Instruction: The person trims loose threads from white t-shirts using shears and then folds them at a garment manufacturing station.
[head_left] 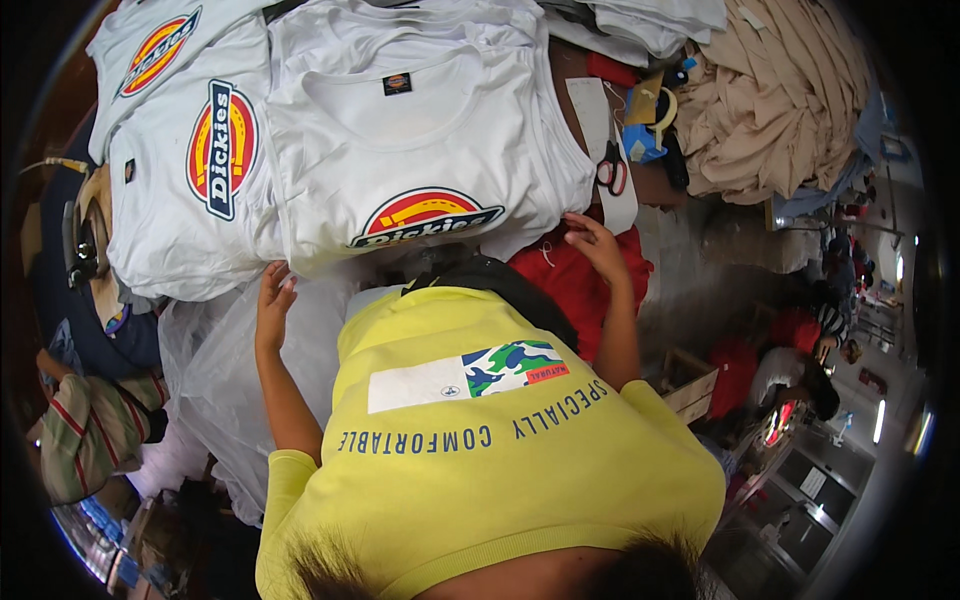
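Observation:
A stack of white sleeveless tops [430, 130] lies on the table before me, the top one spread flat with its neckline away from me and a red, yellow and dark printed emblem near my edge. My left hand [274, 295] is at the near left edge of this stack, fingers stretched out and thumb apart, holding nothing visible. At the near right corner is my right hand [599, 247], its fingers spread and their tips close to the white fabric. Whether either hand touches the cloth, I cannot tell. More folded white tops [160, 215] with the same emblem sit to the left.
Right of the stack lie black-and-red scissors [611, 168] on a white strip, and a tape roll [664, 108]. Beige cloth [770, 100] is heaped at the far right. Red fabric [570, 275] and clear plastic sheeting [230, 360] hang near me. Another person's striped sleeve [95, 430] shows at left.

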